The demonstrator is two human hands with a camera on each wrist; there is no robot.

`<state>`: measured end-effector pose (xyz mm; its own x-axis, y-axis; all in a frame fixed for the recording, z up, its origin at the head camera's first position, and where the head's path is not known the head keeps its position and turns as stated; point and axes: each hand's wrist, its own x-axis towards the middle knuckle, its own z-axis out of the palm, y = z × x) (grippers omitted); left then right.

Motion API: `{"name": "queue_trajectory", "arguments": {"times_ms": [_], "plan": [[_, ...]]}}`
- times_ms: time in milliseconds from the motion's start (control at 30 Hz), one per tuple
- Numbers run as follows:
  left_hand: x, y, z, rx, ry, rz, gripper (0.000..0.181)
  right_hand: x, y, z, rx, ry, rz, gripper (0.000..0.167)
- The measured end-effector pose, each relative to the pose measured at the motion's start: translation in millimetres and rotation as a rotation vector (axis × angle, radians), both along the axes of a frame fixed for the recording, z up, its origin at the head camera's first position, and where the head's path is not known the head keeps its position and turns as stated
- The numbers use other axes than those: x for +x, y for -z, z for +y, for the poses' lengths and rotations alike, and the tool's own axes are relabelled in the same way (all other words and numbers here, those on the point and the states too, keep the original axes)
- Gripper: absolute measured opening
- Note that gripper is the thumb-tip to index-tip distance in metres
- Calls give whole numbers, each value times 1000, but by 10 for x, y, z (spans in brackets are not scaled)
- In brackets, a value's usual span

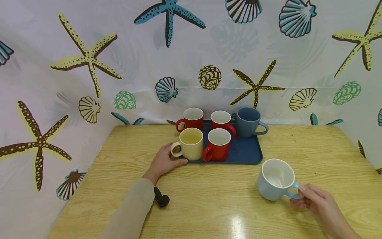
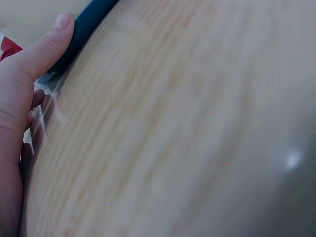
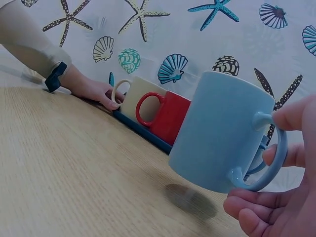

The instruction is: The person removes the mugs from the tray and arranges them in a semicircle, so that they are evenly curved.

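My right hand [image 1: 317, 200] pinches the handle of a light blue mug [image 1: 268, 186], white inside. In the right wrist view this mug [image 3: 222, 133] hangs just above the table, its shadow below it. At the back stands a dark blue tray [image 1: 244, 154], and my left hand [image 1: 164, 162] holds its front left corner; in the left wrist view the thumb [image 2: 49, 47] lies along the rim. Beside that hand sits a cream mug [image 1: 192, 149]. Also on the tray are red mugs with white insides, one in front [image 1: 219, 149], and a grey-blue mug [image 1: 247, 126] at the back right.
The wooden table [image 1: 209, 199] ends at a hanging cloth [image 1: 185, 73] printed with shells and starfish. A small black device [image 1: 161, 198] sits at my left wrist. To the right of the tray the wood surface extends toward the cloth.
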<state>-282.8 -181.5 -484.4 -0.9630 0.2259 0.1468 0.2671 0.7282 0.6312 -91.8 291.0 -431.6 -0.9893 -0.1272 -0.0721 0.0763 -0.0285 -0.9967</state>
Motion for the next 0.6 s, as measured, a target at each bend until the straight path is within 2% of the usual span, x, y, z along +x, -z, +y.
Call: {"name": "queue_trajectory", "arguments": {"times_ms": [267,433,600], "plan": [[-10,16,-1,5,7,14,78,185,73,108,-10,-70,-2,29],[-19,-13,-12,13,12,10,80,265,102,199,-66,-138,-21,33],[-34,-49,-33,26,13,23,76,324,136,262,-41,-122,-111,31]]}}
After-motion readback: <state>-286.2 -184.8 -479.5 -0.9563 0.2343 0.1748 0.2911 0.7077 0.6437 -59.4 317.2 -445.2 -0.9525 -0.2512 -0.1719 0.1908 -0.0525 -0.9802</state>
